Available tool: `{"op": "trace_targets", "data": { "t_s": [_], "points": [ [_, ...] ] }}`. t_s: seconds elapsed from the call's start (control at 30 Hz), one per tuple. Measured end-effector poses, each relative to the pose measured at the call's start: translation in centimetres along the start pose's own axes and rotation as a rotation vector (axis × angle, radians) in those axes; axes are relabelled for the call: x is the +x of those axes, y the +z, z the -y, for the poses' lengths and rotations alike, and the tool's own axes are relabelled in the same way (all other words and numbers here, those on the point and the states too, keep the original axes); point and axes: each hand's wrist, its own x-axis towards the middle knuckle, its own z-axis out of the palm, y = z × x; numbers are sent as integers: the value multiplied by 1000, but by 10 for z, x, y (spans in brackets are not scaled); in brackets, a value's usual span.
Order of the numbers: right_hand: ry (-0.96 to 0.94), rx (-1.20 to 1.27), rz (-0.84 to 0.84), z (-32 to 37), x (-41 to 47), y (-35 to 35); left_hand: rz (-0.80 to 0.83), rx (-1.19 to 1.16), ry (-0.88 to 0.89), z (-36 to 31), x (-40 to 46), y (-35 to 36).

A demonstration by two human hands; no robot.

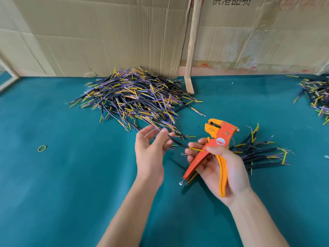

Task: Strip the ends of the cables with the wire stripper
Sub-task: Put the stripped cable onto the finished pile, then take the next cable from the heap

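Note:
My right hand (220, 168) grips the handles of an orange and yellow wire stripper (216, 139), jaws pointing up and away. Its fingertips also touch the yellow end of a black cable (178, 142). My left hand (151, 148) pinches the other end of that cable between thumb and fingers, just at the near edge of a large pile of black cables (135, 98) with yellow and purple cores. More cables (258, 154) lie fanned out behind and under my right hand, some with ring terminals.
The teal table cover (71, 184) stretches out on the left, with a yellow-green rubber band (42, 148) on it. Cardboard sheets (106, 32) and a wooden stick (193, 45) stand at the back. Another cable pile (316, 97) lies far right.

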Motion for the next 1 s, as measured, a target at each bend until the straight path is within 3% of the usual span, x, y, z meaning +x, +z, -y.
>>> {"op": "trace_targets", "data": {
  "t_s": [0.63,1.0],
  "points": [
    [13,-92,89,-1,-1,-4,198,-237,-121,-7,17,-43],
    [186,-428,358,-7,-5,-6,123,-171,-107,-1,19,-40]
  ]
}}
